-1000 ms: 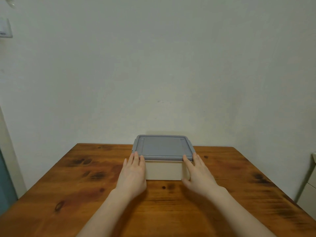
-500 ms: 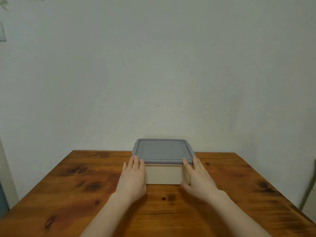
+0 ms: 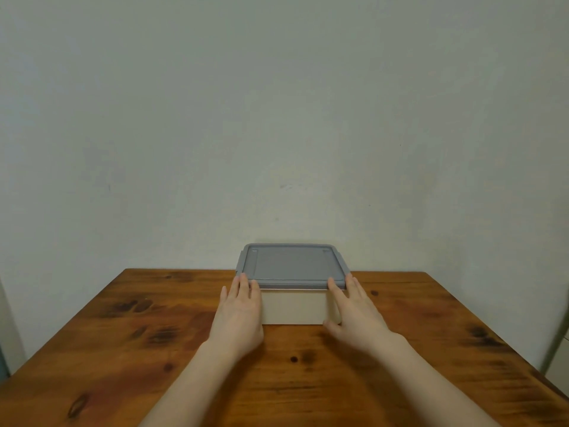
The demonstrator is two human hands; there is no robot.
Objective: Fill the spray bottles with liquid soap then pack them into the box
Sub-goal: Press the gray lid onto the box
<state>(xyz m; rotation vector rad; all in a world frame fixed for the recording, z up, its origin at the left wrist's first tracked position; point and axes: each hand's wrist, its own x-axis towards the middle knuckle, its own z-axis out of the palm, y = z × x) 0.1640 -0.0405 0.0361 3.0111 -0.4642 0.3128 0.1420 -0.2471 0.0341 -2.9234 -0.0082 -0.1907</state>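
A beige box (image 3: 294, 308) with a grey lid (image 3: 292, 266) stands at the far middle of the wooden table (image 3: 123, 334), against the wall. The lid sits flat on the box. My left hand (image 3: 238, 315) rests against the box's near left corner, fingers straight and touching the lid's edge. My right hand (image 3: 354, 315) lies against the near right corner the same way, thumb low at the box's side. No spray bottles or soap are in view; the box's inside is hidden.
A plain pale wall (image 3: 277, 118) rises right behind the table. A light-coloured piece of furniture (image 3: 558, 359) shows at the right edge, past the table's right side.
The view has tilted down slightly, so the table and box sit lower in frame. Both hands keep the same hold at the box's front corners.
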